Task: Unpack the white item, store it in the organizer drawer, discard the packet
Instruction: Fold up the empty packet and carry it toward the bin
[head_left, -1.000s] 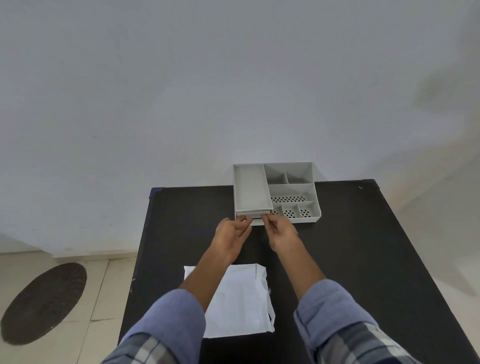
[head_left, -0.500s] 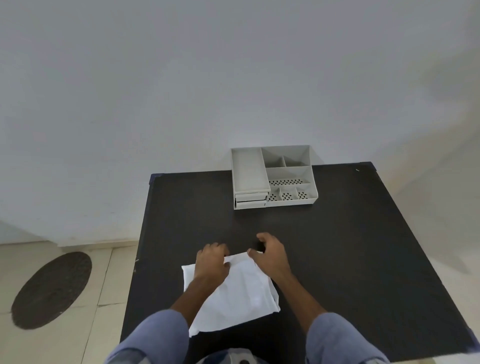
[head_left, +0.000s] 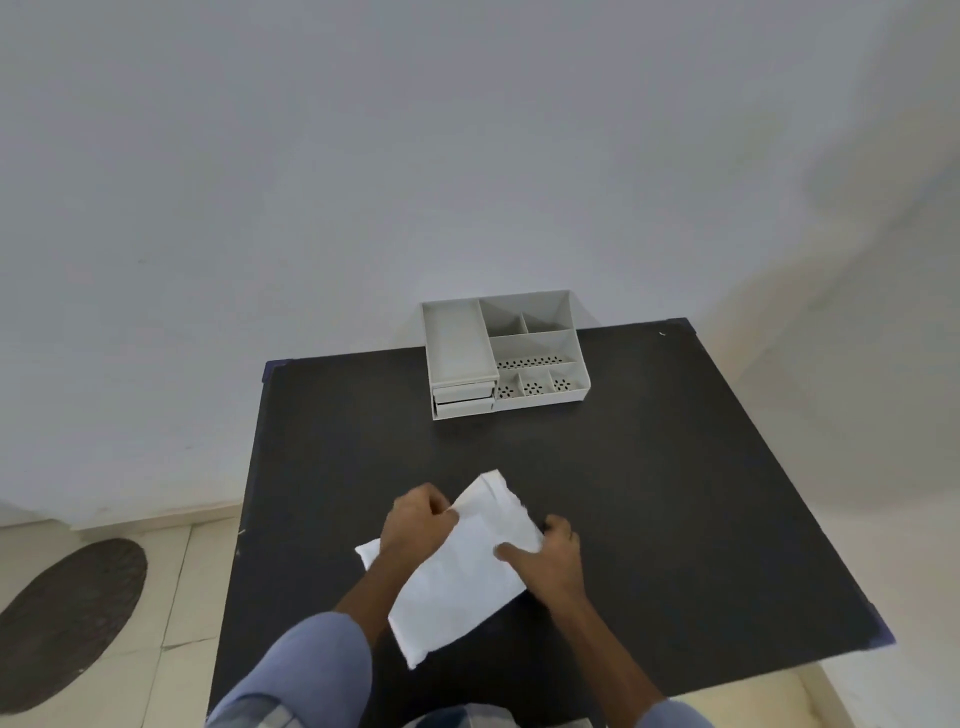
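Packet: a flat white packet lies near the front edge of the black table, a little left of the middle. Its long axis runs on a slant, from the near-left end up to a far-right corner that is raised off the table.
Left hand: the left hand is curled at the packet's left edge near the far end, fingers pinched together on the raised flap.
Right hand: the right hand sits on the packet's right side, thumb laid on top and the other fingers bent round the edge — clamped on the packet.
White item: not visible; whether it is inside the packet cannot be told from here.
Organizer: the grey organizer stands at the far edge of the table, against the wall, well apart from the hands. Its two small drawers face the person at the front-left corner of the organizer; the lower one looks slightly pulled out, though this is hard to tell.
Key relation: the packet's lifted far end lies between the two hands, left hand nearer the flap — so the opening would likely come from pulling that end apart.
Stage: judged an early or closing handling of the packet; discarding not yet done.
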